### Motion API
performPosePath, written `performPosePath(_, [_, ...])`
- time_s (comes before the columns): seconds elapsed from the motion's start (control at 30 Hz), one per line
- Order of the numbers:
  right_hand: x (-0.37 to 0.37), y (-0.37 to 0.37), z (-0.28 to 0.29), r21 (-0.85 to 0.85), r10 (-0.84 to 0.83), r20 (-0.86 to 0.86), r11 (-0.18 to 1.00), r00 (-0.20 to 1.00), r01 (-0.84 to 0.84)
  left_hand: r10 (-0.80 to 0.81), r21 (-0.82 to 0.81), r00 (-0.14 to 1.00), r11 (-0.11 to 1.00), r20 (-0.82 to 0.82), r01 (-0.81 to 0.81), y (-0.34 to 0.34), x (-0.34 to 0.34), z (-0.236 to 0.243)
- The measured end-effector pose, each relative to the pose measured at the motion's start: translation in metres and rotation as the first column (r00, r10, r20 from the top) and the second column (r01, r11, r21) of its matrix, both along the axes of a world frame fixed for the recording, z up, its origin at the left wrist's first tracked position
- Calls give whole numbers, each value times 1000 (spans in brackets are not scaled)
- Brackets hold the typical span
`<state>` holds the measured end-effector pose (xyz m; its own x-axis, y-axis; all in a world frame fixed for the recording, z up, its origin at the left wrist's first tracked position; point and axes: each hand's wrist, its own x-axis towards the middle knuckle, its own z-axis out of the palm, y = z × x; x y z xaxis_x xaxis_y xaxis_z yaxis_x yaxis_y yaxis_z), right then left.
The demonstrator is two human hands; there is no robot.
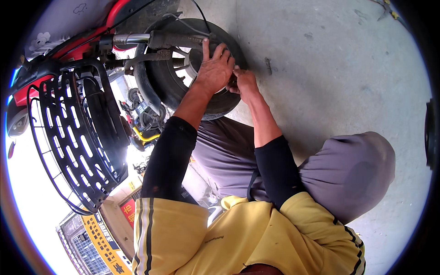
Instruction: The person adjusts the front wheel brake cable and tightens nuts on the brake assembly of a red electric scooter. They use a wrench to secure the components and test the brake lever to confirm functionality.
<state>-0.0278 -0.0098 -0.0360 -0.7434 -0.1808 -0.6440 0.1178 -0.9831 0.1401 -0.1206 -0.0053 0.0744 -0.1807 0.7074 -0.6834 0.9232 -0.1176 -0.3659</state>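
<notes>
A scooter's front wheel (pixel 162 80) with a black tyre and light spokes sits beside a dark, worn fork tube (pixel 170 40) at the top middle. My left hand (pixel 214 69) lies over the wheel's hub, its fingers apart and reaching up toward the lower end of the fork. Just right of it, my right hand (pixel 244 84) is closed at the hub's right side; whatever its fingers grip is hidden. A black mudguard (pixel 148 87) curves along the tyre's left side, and cables run down over the wheel from above.
A black slotted metal rack (pixel 74 137) and red scooter body panels (pixel 24 96) fill the left. Other two-wheelers (pixel 145 119) and a yellow sign (pixel 98 243) show beyond. My bent knee (pixel 355 169) rests on the right over the grey concrete floor (pixel 330 68).
</notes>
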Motion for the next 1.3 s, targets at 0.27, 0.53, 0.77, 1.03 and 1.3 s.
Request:
performPosePath(0.27, [-12,-18,-26,-262,-71,26,962,997,75,-19,-17,1000,1000,-25,19,5,0,-5])
performPosePath(0.53, [-1,-9,-6,93,-76,39,993,996,72,-31,46,999,998,16,30,-6,0,-2])
performPosePath(0.77, [-12,-4,-9,-3,42,109,999,993,-42,34,-6,999,999,15,-34,2,0,-3])
performPosePath(1.03, [-13,-12,-10,-45,-107,125,993,986,113,28,9,999,1000,17,-28,6,0,-3])
performPosePath(1.3, [-3,1,2,-19,-81,87,996,993,83,19,97,998,995,59,-25,-2,1,-3])
